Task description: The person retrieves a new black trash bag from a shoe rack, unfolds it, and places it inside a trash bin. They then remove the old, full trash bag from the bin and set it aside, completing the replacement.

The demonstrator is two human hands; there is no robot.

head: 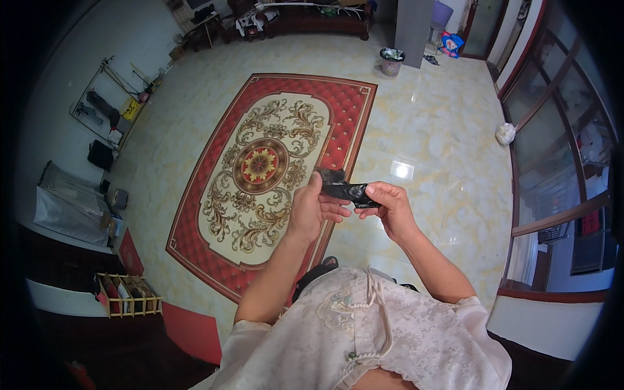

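A black plastic bag (347, 191), folded or bunched into a narrow strip, is stretched between my two hands in front of my body. My left hand (317, 207) holds its left end, thumb up and fingers spread beneath. The right end is pinched between thumb and fingers of my right hand (387, 202). Below the hands lies a red and cream patterned rug (263, 229) on the tiled floor.
A pink waste bin (391, 66) with a black liner stands near a grey pillar (409, 29). A white bundle (505, 134) sits by the glass doors at right. A wooden rack (131, 295) stands lower left, and a clothes rack (95, 100) by the left wall.
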